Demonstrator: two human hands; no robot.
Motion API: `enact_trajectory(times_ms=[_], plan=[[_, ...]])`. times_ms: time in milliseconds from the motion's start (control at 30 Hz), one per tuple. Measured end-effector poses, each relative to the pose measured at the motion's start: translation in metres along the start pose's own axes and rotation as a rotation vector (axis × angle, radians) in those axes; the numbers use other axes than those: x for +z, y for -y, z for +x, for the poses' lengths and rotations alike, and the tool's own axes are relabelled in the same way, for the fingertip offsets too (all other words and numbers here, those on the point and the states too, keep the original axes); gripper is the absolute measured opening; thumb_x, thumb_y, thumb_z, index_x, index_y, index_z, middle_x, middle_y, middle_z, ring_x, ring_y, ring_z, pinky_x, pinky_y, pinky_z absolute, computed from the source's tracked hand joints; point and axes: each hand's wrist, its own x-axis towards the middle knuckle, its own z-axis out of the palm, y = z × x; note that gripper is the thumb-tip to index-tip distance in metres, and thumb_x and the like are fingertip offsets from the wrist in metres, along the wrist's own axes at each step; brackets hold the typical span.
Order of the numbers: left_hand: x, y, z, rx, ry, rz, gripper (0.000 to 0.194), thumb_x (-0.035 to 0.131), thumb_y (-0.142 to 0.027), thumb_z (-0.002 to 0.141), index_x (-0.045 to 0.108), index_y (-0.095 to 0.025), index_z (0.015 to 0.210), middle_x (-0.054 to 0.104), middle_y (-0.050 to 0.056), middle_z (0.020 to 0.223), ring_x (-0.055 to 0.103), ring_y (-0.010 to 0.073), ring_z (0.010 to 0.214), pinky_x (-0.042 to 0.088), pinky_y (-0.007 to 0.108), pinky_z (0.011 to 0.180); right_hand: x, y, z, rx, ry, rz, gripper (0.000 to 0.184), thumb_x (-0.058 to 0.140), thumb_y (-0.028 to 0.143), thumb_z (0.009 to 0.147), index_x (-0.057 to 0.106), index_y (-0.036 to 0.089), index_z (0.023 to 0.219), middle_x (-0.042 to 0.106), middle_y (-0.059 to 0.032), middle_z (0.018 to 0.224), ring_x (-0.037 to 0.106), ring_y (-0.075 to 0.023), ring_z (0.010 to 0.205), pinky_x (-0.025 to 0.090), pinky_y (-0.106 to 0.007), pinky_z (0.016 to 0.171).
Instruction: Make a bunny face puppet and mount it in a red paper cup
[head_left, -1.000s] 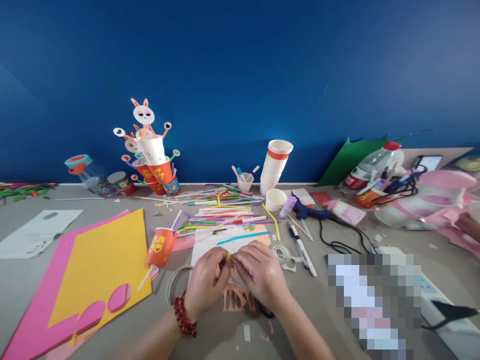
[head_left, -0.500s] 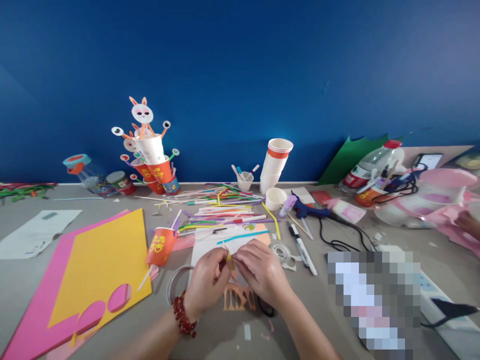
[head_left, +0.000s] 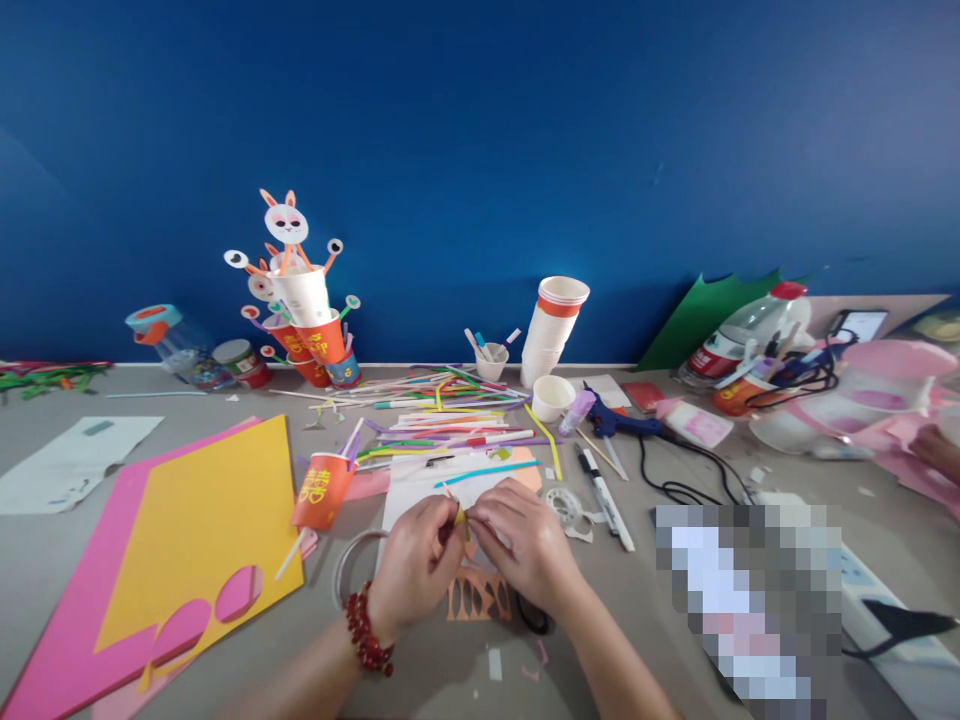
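Both hands meet over the middle of the table, fingers pinched together. Between them shows a small yellow paper piece [head_left: 460,515], mostly covered by the fingers. My left hand [head_left: 418,550], with a red bead bracelet at its wrist, is closed on the piece's left side. My right hand [head_left: 525,540] is closed against its right side. Beneath the hands lie a white sheet [head_left: 405,490] and an orange paper strip with leaf-shaped cutouts [head_left: 480,597]. A blue straw [head_left: 487,474] rests just beyond the fingertips. A roll of tape [head_left: 562,507] sits right of my right hand.
Yellow cardboard [head_left: 217,530] lies at left beside a tilted orange cup [head_left: 324,490]. Straws and pens [head_left: 450,410] spread behind the hands. Stacked paper cups [head_left: 553,330] and rabbit-topped cups [head_left: 300,295] stand at the wall. A blue glue gun [head_left: 622,418] lies right; another person's hand [head_left: 941,450] is far right.
Almost nothing differs. Both hands keep their place and grip on the yellow paper piece, and the view has shifted very slightly.
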Motion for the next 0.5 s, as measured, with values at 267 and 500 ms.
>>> enact_trajectory(times_ms=[267,500], plan=[[0.0003,-0.0007,-0.0003,-0.008,0.002,-0.001,0.019,0.042,-0.019,0.094,0.045,-0.021,0.075,0.051,0.001,0.07,0.05,0.0171,0.067,0.038,0.027,0.064,0.0,-0.0008,0.0003,0.007,-0.004,0.006,0.019,0.048,0.019,0.095,0.063,0.02,0.085,0.065,-0.0054,0.077,0.056,-0.0206,0.076,0.044,-0.034,0.072],[0.0005,-0.0003,-0.0006,-0.001,0.013,-0.001,0.02,0.04,-0.02,0.095,0.044,-0.021,0.075,0.051,0.002,0.071,0.05,0.0175,0.068,0.038,0.028,0.064,0.0014,-0.0007,-0.0003,0.009,-0.022,0.002,0.02,0.048,0.019,0.095,0.064,0.021,0.084,0.065,-0.0052,0.076,0.057,-0.0204,0.075,0.045,-0.034,0.071]])
